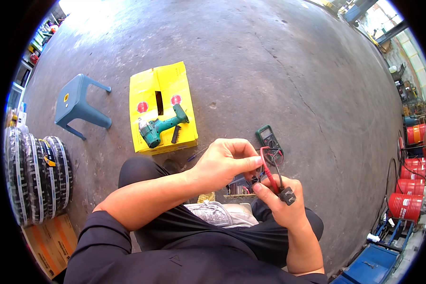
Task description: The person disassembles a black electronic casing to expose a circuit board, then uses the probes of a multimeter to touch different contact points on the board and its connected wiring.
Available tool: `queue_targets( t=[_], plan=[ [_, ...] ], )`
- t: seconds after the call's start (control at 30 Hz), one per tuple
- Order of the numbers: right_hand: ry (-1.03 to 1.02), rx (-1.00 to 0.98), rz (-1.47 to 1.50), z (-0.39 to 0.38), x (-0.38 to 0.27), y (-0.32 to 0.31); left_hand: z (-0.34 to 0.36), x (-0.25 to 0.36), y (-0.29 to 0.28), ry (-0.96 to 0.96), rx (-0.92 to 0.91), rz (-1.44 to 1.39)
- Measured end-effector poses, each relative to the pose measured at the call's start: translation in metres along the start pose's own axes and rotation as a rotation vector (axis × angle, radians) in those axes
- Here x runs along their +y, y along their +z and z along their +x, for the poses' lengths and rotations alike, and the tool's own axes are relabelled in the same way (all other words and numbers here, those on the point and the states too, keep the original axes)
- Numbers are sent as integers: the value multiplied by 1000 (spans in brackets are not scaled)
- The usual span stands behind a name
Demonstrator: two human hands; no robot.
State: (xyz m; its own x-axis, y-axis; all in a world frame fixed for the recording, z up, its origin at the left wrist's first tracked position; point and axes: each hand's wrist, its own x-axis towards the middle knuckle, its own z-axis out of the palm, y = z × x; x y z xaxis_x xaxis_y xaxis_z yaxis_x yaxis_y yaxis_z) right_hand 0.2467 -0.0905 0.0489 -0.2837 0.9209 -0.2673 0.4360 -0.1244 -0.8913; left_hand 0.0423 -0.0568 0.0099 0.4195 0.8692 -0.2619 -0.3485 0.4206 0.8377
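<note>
My left hand (225, 161) pinches the top of a bundle of red and black test leads (271, 170) in front of me. My right hand (281, 203) grips the same leads lower down, with a black plug (288, 195) sticking out by the thumb. The leads run back to a green multimeter (269, 137) lying on the concrete floor just beyond my hands. Under my hands, partly hidden, lies a small circuit board (239, 189). I sit low, one knee (137, 170) raised, a grey shoe (217, 213) below my forearms.
A green cordless drill (158, 128) and a black bit strip (175, 134) rest on a flattened yellow carton (163, 90). A blue plastic stool (78, 104) stands at the left, stacked tyres (38, 175) lower left. Red drums (407, 199) and blue equipment (374, 260) line the right.
</note>
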Motion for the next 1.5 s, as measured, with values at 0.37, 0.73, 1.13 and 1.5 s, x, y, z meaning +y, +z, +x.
queue_targets(
  t=[0.37,0.73,1.13,1.5],
  plan=[
    [116,-6,170,1,4,4,5,14,-7,-137,78,-40],
    [149,30,237,2,6,6,-5,4,-4,-190,-94,49],
    [86,241,378,5,1,1,-4,-7,3,-77,-61,-52],
    [106,243,326,0,6,6,-2,-7,2,-154,-92,7]
  ],
)
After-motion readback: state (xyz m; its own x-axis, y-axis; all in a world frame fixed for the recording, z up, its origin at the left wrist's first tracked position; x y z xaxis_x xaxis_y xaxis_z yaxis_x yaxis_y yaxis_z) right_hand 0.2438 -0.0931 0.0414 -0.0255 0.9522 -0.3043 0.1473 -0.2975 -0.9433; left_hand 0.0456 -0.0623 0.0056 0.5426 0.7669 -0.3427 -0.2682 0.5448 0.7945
